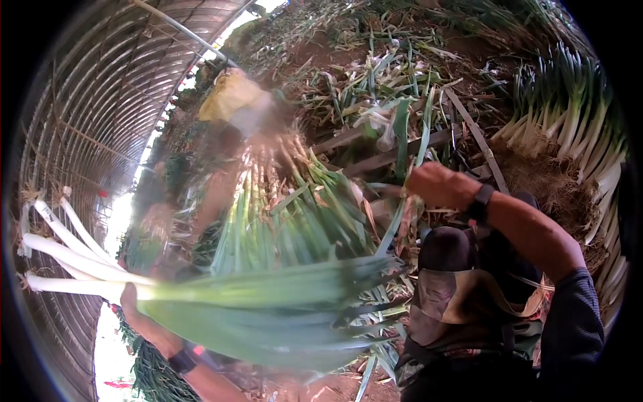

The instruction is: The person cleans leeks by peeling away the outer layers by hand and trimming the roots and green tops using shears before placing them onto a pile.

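Note:
My left hand (139,317) is closed around a bunch of long green onions (87,258). Their white stems and roots point to the left, and the broad green leaves stretch across the middle, blurred. My right hand (439,186) is closed in a fist above my knees, beside a long strip of green leaf (426,127). What lies inside that fist is hidden. Beyond the held bunch, a pile of unpeeled green onions (268,208) lies with its roots away from me.
Trimmed leaves and peelings (382,74) litter the ground ahead. Cleaned green onions (569,114) stand in rows at the right. A wooden slat (477,137) lies near my right hand. A blurred yellow bundle (234,97) is behind the pile. A ribbed tunnel wall (87,127) rises at the left.

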A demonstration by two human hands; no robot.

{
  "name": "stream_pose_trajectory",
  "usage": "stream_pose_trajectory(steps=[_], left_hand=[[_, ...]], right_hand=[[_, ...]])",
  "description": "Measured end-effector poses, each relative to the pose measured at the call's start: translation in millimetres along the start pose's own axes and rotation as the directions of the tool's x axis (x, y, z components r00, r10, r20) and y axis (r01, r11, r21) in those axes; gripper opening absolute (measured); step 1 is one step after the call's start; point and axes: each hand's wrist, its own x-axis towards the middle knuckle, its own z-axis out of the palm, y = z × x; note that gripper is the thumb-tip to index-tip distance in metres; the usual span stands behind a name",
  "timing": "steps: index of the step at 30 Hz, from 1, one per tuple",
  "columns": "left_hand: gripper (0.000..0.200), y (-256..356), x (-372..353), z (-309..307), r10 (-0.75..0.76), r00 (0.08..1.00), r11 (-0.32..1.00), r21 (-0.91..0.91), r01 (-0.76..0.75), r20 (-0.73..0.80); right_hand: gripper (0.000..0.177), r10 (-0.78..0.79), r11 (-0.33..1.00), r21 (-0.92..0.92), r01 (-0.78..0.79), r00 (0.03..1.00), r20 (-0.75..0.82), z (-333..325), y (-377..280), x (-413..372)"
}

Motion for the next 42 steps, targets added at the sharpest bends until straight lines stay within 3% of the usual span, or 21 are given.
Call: stream_pose_trajectory(steps=[1,2,5,6,8,10,12,14,18,20,22,23,24,27,30,31,32,35,38,40,42], left_hand=[[0.055,13.7,-5.3,21.2,-0.008,1.0,0.993,-0.12,0.009,0.01],[0.053,15.5,-0.1,22.9,0.048,0.999,0.998,-0.04,-0.049,-0.025],[0.045,20.7,19.8,24.3,0.189,0.981,0.977,0.113,-0.182,-0.053],[0.041,23.8,26.5,26.3,0.244,0.969,0.961,0.144,-0.236,-0.038],[0.038,32.9,47.6,32.9,0.3,0.953,0.943,0.163,-0.289,-0.049],[0.037,47.2,72.1,39.0,0.276,0.954,0.959,0.095,-0.266,-0.112],[0.036,62.2,95.0,51.6,0.135,0.952,0.985,-0.065,-0.159,-0.276],[0.031,70.7,106.5,61.1,0.313,0.91,0.948,0.03,-0.317,-0.27],[0.029,89.0,106.4,91.2,0.609,0.79,0.779,0.245,-0.578,-0.072],[0.033,104.5,93.7,140.0,0.479,0.806,0.877,0.161,-0.452,-0.346],[0.04,104.6,90.3,159.7,0.714,0.686,0.679,0.378,-0.63,-0.14],[0.038,101.7,93.8,176.0,0.731,0.675,0.677,0.225,-0.701,-0.098],[0.038,102.2,78.6,197.5,0.732,0.676,0.676,0.219,-0.704,-0.087],[0.046,89.1,51.0,262.7,0.819,0.57,0.523,0.322,-0.789,0.066],[0.045,86.6,-22.1,323.0,0.695,0.635,0.512,0.389,-0.766,0.336],[0.046,64.1,-38.6,345.9,0.808,0.475,0.348,0.367,-0.863,0.349],[0.047,47.2,-55.3,366.9,0.887,0.295,0.171,0.343,-0.924,0.354],[0.056,8.2,-136.0,399.7,0.57,0.264,0.132,0.231,-0.964,0.778],[0.06,-45.0,-214.4,418.2,0.592,0.092,0.11,0.033,-0.993,0.801],[0.057,-68.1,-247.6,417.3,0.736,-0.012,0.085,-0.11,-0.99,0.677],[0.057,-84.8,-273.1,414.6,0.647,-0.078,0.123,-0.205,-0.971,0.759]], right_hand=[[0.014,0.085,0.996,0.022,-0.086,0.996,0.032,-7.7,14.3,7.0],[0.014,0.233,0.959,0.12,-0.256,0.956,0.177,-15.0,25.6,11.9],[0.011,0.37,0.925,0.137,-0.355,0.922,-0.113,-39.9,39.7,19.0],[0.007,0.485,0.856,0.235,-0.461,0.873,-0.054,-54.9,40.6,25.1],[0.007,0.451,0.881,0.271,-0.387,0.859,-0.241,-56.4,52.0,22.9],[0.022,0.475,0.865,0.242,-0.439,0.872,-0.117,-52.3,63.4,19.0],[0.041,0.318,0.944,0.162,-0.289,0.928,-0.196,-66.8,44.0,0.6],[0.047,0.286,0.951,0.117,-0.285,0.958,0.009,-67.6,41.6,-10.1],[0.042,0.176,0.956,0.224,-0.188,0.982,0.073,-76.4,27.7,-30.9],[0.062,0.18,0.962,0.194,-0.192,0.981,0.076,-84.0,18.3,-34.6],[0.062,0.174,0.962,0.209,-0.178,0.984,0.034,-112.6,3.3,-32.7],[0.067,0.159,0.969,0.184,-0.165,0.986,0.044,-137.3,-6.9,-29.9],[0.06,0.069,0.977,0.21,-0.03,0.981,-0.181,-157.8,-16.5,-28.9],[0.062,0.056,0.987,0.159,-0.002,0.94,-0.336,-208.5,-39.2,-27.8],[0.052,0.007,1.0,-0.006,-0.013,0.835,-0.55,-266.4,-64.0,-32.1],[0.052,-0.058,0.989,-0.143,-0.035,0.802,-0.594,-279.9,-65.7,-35.9],[0.057,-0.103,0.968,-0.244,-0.055,0.801,-0.59,-290.7,-63.0,-42.4],[0.073,-0.031,0.897,-0.401,-0.185,0.879,-0.475,-317.2,-59.8,-65.1],[0.063,0.179,0.788,-0.541,-0.293,0.95,-0.254,-294.7,-33.0,-102.1],[0.098,0.386,0.83,-0.433,-0.351,0.922,-0.008,-260.5,-10.5,-146.3],[0.103,0.403,0.879,-0.353,-0.32,0.895,0.192,-245.0,-17.4,-175.6]])
